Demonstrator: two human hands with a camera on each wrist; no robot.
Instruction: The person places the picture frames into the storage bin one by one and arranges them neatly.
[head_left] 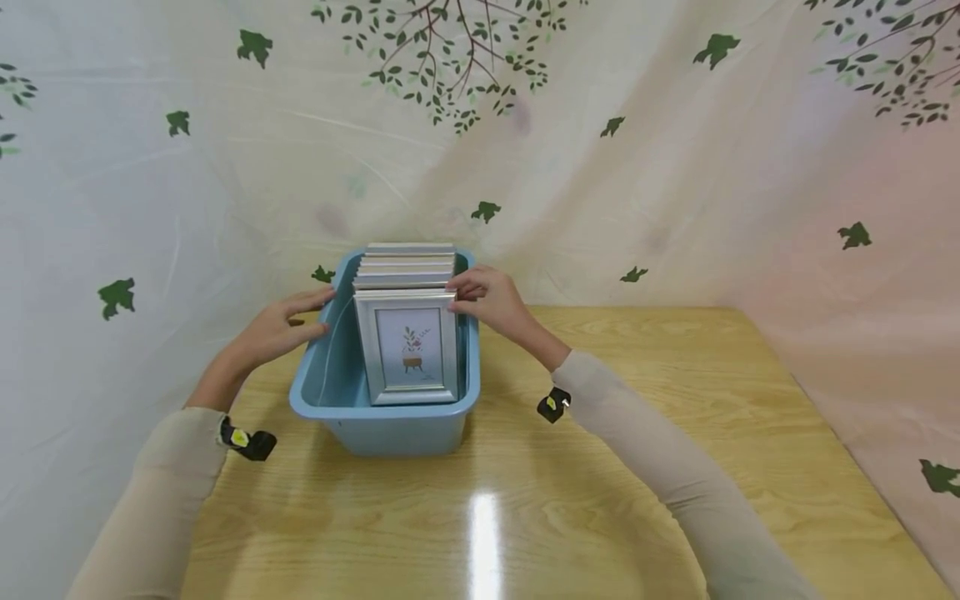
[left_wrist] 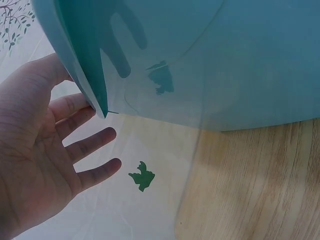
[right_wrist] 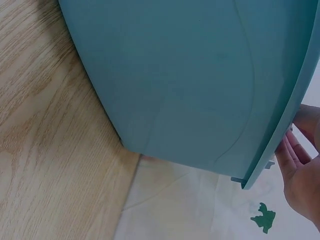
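Note:
A light blue plastic bin (head_left: 397, 433) stands on the table, holding several picture frames in an upright row. The front picture frame (head_left: 367, 350) is silver, with a print of a potted plant, and leans slightly back. My right hand (head_left: 498, 304) pinches its upper right corner between thumb and fingers. My left hand (head_left: 273, 333) touches the bin's left rim with its fingers extended; in the left wrist view those fingers (left_wrist: 95, 145) are spread beside the rim. The bin's wall hides part of the right hand (right_wrist: 305, 185) in the right wrist view, and the frames too.
The bin sits on a wood-grain table (head_left: 600, 467) near its back edge. Behind hangs a pale cloth (head_left: 585, 192) printed with leaves and branches. Small black wrist cameras (head_left: 258, 444) show below both sleeves.

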